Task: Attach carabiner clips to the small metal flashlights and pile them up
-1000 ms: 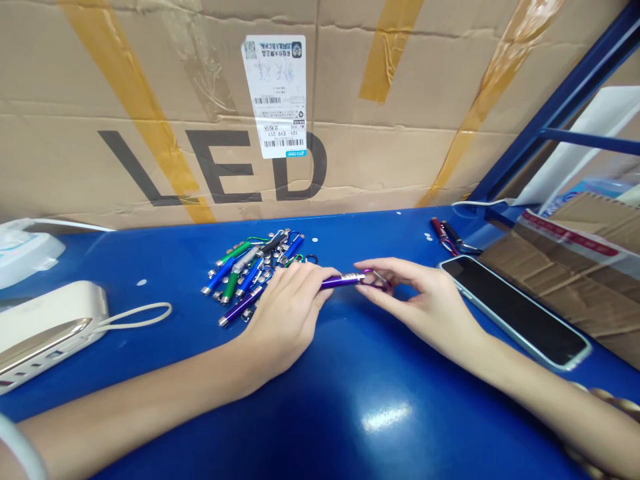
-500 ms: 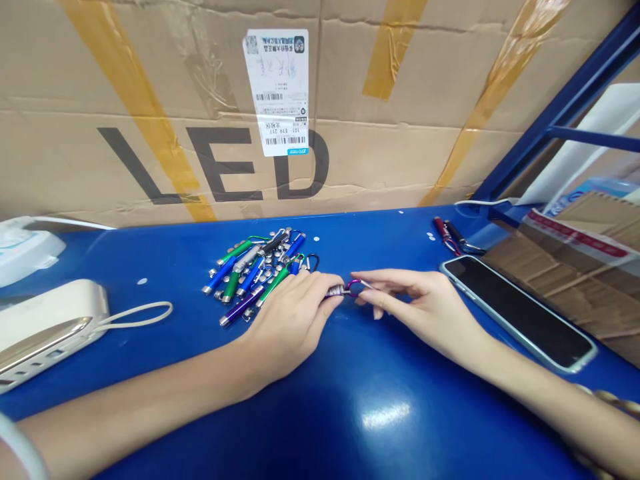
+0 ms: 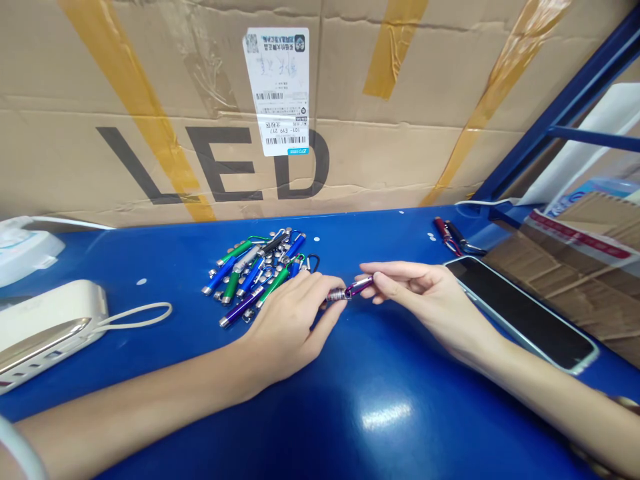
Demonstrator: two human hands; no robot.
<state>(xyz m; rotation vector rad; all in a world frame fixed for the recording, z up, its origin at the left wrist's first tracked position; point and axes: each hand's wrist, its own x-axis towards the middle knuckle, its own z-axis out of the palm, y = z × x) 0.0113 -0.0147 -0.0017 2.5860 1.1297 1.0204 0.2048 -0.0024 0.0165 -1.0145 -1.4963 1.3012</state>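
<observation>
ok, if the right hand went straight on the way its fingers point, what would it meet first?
Likely the left hand, gripping the other end of the purple keychain light the right hand pinches; both look level.

Warehouse packing bench: taped shipping carton [image 3: 400, 133], blue racking [image 3: 555, 113].

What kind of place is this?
Probably a warehouse packing bench: a taped cardboard box marked LED with a shipping label, a blue metal rack, and a pile of keychain torches on the blue table.

the pile of flashlights [image 3: 260, 270] lies on the table [image 3: 380, 373], behind the left hand [image 3: 290, 320], phone [image 3: 525, 313] at right.
</observation>
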